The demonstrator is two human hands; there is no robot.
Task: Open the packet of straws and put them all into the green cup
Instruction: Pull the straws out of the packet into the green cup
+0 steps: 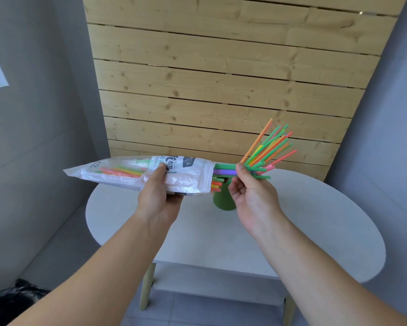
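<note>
Packet held level in the air over the table's far edge, mouth to the right. Left hand grips it from below at mid-length, thumb pressed on the printed face. Probably this keeps the bag steady while its contents are drawn out.

Right hand at the mouth, fingers and thumb pinching a bundle of straws. Their free ends fan up and right, and their near ends are just clear of the bag. More straws lie inside the packet, some poking from the mouth.

Cup stands on the table toward the far edge, directly under the mouth; rim hidden, contents cannot be told.

Judgement: extraction under way, the packet kept above the cup for a short transfer. Loose fan may spill.
</note>
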